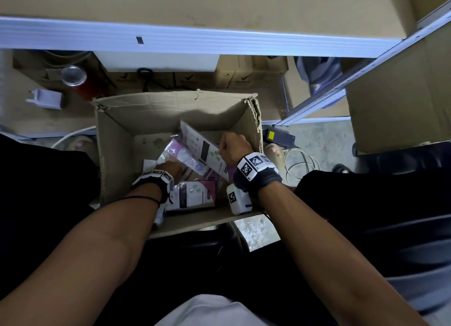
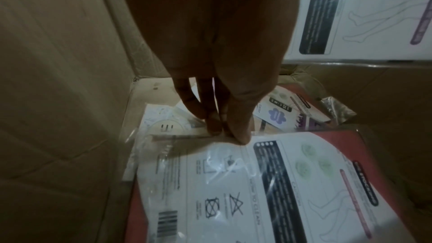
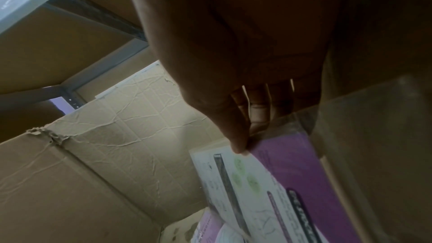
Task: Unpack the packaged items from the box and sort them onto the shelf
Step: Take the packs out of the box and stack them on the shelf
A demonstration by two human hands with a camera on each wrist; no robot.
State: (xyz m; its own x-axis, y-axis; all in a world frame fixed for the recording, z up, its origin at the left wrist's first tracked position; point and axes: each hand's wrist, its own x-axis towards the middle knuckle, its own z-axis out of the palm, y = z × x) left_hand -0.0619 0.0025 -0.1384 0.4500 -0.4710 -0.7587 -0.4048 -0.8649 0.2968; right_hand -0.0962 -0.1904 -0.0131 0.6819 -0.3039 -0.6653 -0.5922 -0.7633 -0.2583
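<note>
Progress is judged early: the cardboard box [image 1: 114, 154] at frame centre holds several flat packets, and the shelf [image 1: 195, 40] across the upper frame shows none of them; most unpacking remains. The right hand [image 1: 234, 147], right of centre, pinches the top edge of a white-and-purple packet [image 1: 207, 152] standing tilted inside the box, thumb and fingers clamped on it. The left hand [image 1: 170, 169], lower left of that packet, reaches down with straight fingers [image 2: 240, 132]; the tips touch the packets [image 2: 268, 182] lying flat on the box bottom, gripping nothing.
</note>
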